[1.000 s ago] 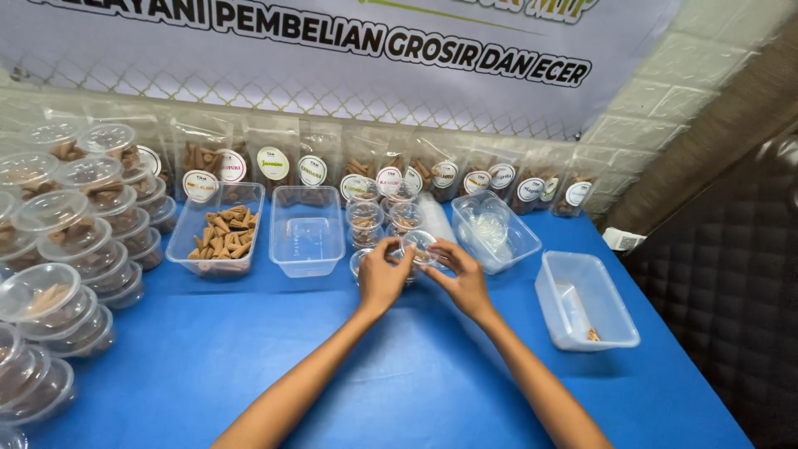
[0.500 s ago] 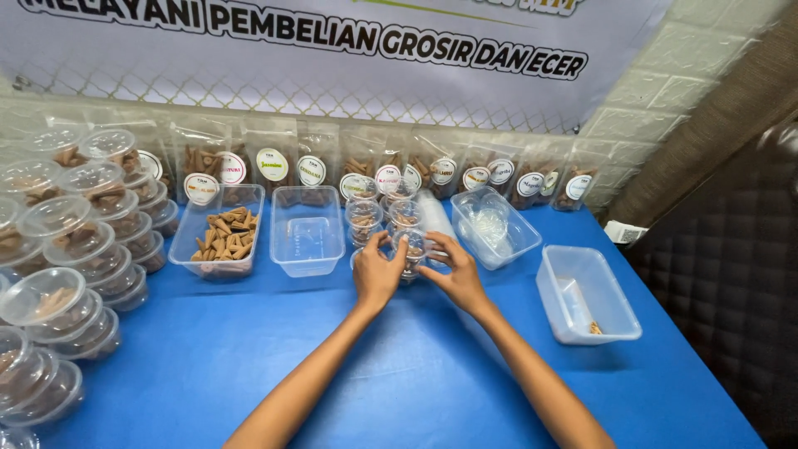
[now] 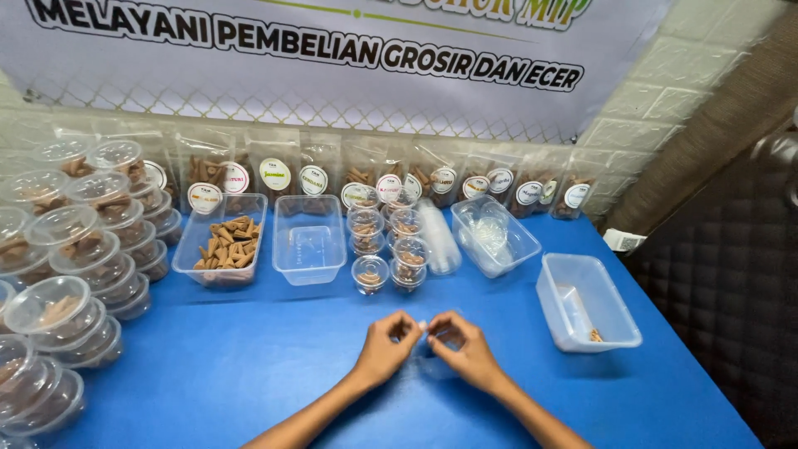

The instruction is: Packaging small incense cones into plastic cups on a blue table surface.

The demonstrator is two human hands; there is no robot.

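My left hand [image 3: 385, 347] and my right hand [image 3: 463, 347] meet fingertip to fingertip low over the blue table [image 3: 233, 374]. Together they pinch a small clear plastic piece [image 3: 427, 364]; its exact shape is hard to make out. Just beyond the hands stand short stacks of small clear cups [image 3: 389, 249] holding brown bits. A clear tray of brown cone-shaped pieces [image 3: 223, 248] and an empty clear tray [image 3: 309, 243] sit to the left of those cups.
Stacks of round lidded containers [image 3: 71, 274] fill the left side. A tray with clear lids [image 3: 496, 237] and a nearly empty tray [image 3: 587, 306] stand at the right. Labelled pouches [image 3: 274, 175] line the back wall under a banner.
Both hands have drawn back from the stacks of small cups toward me, still close together, and now sit over the bare table with the clear piece between them.
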